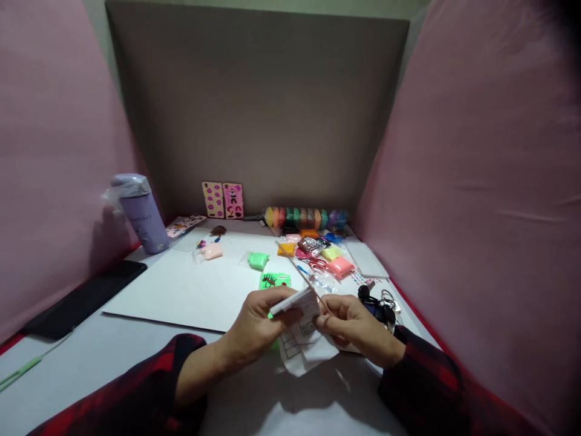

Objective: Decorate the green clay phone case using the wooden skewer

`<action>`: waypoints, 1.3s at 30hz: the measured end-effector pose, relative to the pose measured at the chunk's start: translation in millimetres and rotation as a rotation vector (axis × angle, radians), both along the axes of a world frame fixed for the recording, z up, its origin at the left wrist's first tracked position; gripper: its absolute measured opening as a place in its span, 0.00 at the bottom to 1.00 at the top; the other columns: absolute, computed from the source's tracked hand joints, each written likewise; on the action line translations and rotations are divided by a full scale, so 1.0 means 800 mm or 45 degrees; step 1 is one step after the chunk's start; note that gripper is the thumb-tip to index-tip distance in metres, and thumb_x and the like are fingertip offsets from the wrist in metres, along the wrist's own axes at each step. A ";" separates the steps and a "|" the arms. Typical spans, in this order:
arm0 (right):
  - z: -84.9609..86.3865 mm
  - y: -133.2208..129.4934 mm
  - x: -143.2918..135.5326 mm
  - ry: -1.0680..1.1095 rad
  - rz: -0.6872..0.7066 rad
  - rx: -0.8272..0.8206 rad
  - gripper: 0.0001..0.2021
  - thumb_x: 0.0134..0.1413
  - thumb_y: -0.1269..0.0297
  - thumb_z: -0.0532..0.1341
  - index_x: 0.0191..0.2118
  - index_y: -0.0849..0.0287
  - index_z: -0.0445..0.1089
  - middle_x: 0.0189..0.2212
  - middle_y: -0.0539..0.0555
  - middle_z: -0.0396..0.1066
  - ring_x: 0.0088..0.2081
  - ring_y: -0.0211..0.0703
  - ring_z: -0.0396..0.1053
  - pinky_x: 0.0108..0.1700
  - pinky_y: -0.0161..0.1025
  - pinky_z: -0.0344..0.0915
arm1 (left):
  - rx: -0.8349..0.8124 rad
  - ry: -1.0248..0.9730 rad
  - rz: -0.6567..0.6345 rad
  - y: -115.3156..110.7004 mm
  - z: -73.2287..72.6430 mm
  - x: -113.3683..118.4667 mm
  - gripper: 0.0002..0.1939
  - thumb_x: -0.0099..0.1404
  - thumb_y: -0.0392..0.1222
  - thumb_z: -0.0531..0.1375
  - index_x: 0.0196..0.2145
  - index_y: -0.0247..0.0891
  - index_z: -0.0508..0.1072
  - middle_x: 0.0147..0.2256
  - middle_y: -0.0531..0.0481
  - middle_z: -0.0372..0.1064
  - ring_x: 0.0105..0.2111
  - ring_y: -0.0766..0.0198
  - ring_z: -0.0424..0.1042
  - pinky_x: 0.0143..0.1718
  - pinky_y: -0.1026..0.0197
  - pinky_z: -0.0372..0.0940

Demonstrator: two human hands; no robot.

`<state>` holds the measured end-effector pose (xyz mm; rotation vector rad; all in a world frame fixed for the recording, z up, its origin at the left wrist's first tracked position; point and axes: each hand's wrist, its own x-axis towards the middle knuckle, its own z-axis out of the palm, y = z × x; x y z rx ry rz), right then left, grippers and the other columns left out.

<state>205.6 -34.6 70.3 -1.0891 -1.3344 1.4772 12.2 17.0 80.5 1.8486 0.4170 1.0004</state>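
A folded white sheet of printed paper (305, 336) is held in my left hand (261, 315), thumb on one side and fingers on the other. My right hand (347, 321) pinches a thin brown stick (305, 275) against the paper's right edge; the stick slants up and away to the left. Part of the paper hangs loose below both hands. Just beyond my left hand lies a bright green piece with dark red insect-like shapes (275, 280), partly covered by the hand. More green shows behind the paper.
A white board (181, 290) bears a green clay packet (258, 261) and a pale pink packet (212, 251). At right are red scissors (318, 264), a coral packet (340, 267) and keys (389, 306). A purple bottle (144, 218) stands left. Decorated phone cases (223, 200) lean on the back wall.
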 end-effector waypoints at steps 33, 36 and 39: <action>-0.011 -0.007 -0.003 -0.279 -0.235 0.510 0.11 0.54 0.60 0.60 0.26 0.61 0.63 0.19 0.45 0.57 0.21 0.30 0.51 0.22 0.31 0.48 | -0.409 0.379 0.036 -0.020 0.000 0.003 0.11 0.61 0.45 0.56 0.27 0.34 0.66 0.19 0.57 0.60 0.16 0.70 0.65 0.17 0.69 0.62; -0.013 -0.009 -0.004 -0.299 -0.239 0.562 0.09 0.55 0.61 0.59 0.28 0.61 0.64 0.20 0.46 0.59 0.21 0.31 0.53 0.22 0.31 0.50 | -0.506 0.412 -0.055 -0.022 0.004 0.004 0.09 0.58 0.41 0.57 0.24 0.34 0.64 0.18 0.56 0.61 0.16 0.69 0.67 0.15 0.71 0.59; -0.013 -0.011 -0.006 -0.349 -0.252 0.631 0.07 0.56 0.63 0.59 0.30 0.60 0.67 0.21 0.47 0.63 0.22 0.32 0.56 0.24 0.32 0.53 | -0.454 0.454 0.020 -0.025 0.009 0.004 0.09 0.59 0.40 0.56 0.24 0.34 0.65 0.17 0.55 0.63 0.16 0.69 0.67 0.14 0.71 0.57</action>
